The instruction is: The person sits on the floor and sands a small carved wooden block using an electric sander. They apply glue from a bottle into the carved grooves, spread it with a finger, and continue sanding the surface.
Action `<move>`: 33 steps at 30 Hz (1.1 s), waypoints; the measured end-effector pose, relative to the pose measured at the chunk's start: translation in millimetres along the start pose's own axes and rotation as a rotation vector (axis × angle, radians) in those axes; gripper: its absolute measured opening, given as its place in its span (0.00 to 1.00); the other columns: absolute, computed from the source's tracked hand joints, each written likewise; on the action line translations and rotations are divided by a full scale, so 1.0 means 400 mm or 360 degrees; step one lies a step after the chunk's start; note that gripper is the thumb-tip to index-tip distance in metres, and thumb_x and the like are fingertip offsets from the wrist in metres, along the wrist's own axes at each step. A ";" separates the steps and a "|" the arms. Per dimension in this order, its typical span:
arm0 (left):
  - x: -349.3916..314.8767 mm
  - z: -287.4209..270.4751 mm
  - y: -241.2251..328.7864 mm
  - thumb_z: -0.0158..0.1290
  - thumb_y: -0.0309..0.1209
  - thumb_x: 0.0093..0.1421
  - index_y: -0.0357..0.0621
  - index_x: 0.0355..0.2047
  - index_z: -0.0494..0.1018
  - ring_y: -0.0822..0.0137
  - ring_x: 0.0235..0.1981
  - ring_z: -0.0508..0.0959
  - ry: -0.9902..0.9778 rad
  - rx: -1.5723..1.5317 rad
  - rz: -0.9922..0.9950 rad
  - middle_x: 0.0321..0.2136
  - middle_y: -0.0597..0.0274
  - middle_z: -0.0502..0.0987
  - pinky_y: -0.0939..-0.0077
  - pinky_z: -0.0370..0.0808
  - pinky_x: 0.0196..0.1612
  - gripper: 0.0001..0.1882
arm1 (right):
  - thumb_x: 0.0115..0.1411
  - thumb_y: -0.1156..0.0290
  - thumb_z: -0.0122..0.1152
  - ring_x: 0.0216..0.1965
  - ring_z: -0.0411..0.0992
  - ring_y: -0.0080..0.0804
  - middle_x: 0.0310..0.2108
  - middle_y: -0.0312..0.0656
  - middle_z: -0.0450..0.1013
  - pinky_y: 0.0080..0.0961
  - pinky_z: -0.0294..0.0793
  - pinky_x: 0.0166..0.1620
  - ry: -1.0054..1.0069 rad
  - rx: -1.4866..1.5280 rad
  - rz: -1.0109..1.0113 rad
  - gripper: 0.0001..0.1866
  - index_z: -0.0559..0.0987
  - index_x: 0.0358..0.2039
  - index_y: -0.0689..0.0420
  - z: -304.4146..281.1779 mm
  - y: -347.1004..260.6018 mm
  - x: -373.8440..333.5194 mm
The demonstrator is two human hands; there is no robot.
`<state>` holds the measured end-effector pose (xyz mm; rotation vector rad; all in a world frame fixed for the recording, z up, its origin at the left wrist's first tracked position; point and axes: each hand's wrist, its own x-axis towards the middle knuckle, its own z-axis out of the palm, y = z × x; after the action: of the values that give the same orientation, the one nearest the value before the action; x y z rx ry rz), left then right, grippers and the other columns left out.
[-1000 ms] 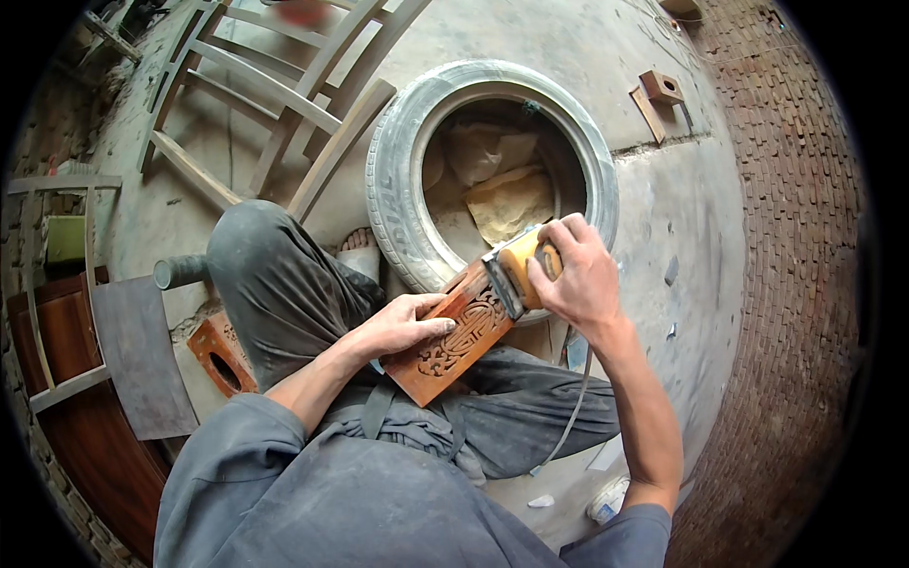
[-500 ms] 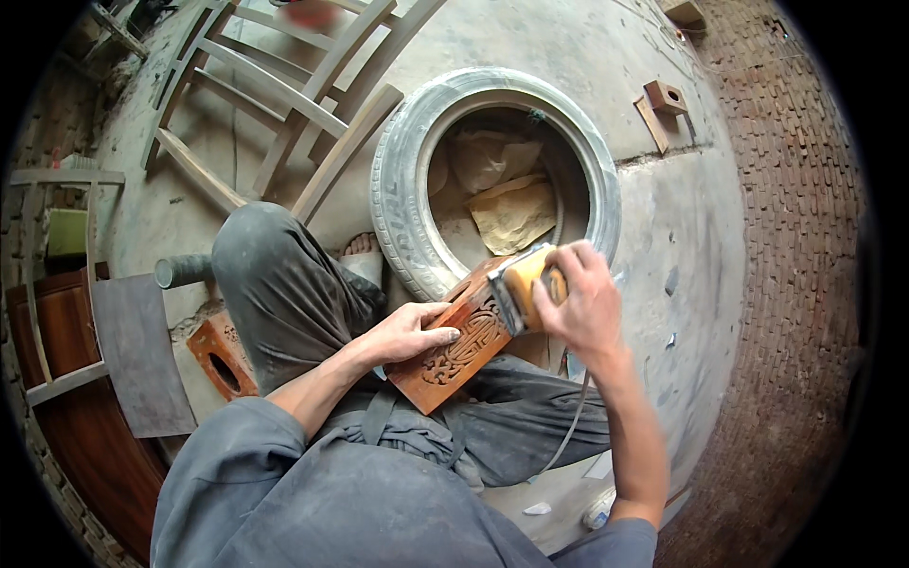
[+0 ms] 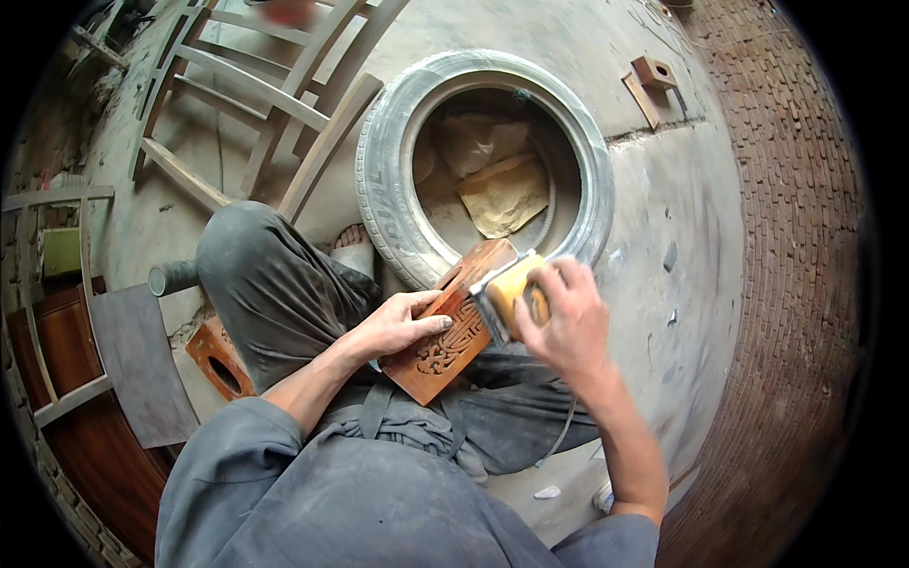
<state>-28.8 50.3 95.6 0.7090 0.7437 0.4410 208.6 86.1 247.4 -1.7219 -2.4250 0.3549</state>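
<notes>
My left hand [image 3: 405, 327] is closed on a reddish-brown carved wooden box [image 3: 445, 355], its thumb resting on the fretwork face. The box lies tilted above my lap, one end pointing toward the tyre. My right hand [image 3: 571, 312] grips a yellow electric sander [image 3: 511, 292] from above. The sander's flat pad stands against the right edge of the box, over part of the carving; whether it touches cannot be made out. A grey cord [image 3: 565, 431] runs down from beneath my right wrist.
A dusty tyre [image 3: 592, 180] lies ahead, holding a yellowish sheet [image 3: 507, 197] and a pale bag. Wooden frames [image 3: 275, 95] stand at the far left. A similar box [image 3: 220, 358] sits by my knee, near a grey board [image 3: 142, 364]. Another small box [image 3: 653, 72] lies far right.
My right hand has brought the sander slightly left and nearer to me along the box. The box has shifted a little with my left hand. The whole view has moved slightly.
</notes>
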 end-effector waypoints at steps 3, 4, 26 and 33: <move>0.008 -0.001 -0.020 0.59 0.30 0.68 0.33 0.65 0.69 0.74 0.50 0.77 0.0082 0.0036 0.0081 0.52 0.62 0.79 0.75 0.74 0.57 0.27 | 0.56 0.67 0.67 0.42 0.73 0.48 0.40 0.45 0.69 0.46 0.79 0.41 0.0068 0.0010 0.0046 0.13 0.77 0.41 0.54 0.001 0.073 0.054; 0.009 -0.002 -0.026 0.60 0.31 0.68 0.34 0.63 0.71 0.75 0.48 0.77 0.0112 0.0045 0.0106 0.49 0.63 0.80 0.76 0.75 0.55 0.26 | 0.56 0.67 0.67 0.42 0.73 0.49 0.40 0.45 0.70 0.46 0.78 0.42 0.0077 -0.0001 0.0090 0.13 0.77 0.41 0.54 0.006 0.094 0.072; 0.006 0.016 -0.008 0.55 0.32 0.71 0.31 0.66 0.68 0.72 0.53 0.77 0.0071 -0.0039 0.0078 0.54 0.59 0.79 0.73 0.74 0.59 0.26 | 0.55 0.66 0.69 0.44 0.74 0.47 0.41 0.43 0.71 0.43 0.82 0.39 0.0108 -0.0023 0.0112 0.14 0.78 0.40 0.53 0.007 0.033 -0.006; 0.007 0.012 -0.022 0.56 0.33 0.71 0.32 0.67 0.67 0.70 0.55 0.77 0.0119 -0.0130 0.0026 0.56 0.57 0.77 0.71 0.73 0.61 0.27 | 0.55 0.66 0.69 0.44 0.73 0.47 0.41 0.44 0.70 0.43 0.81 0.37 0.0081 -0.0033 0.0147 0.13 0.78 0.40 0.55 0.007 0.029 -0.044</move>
<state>-22.5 44.0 90.5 0.6250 0.7866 0.5121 224.2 72.9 242.1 -1.8329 -2.3276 0.2937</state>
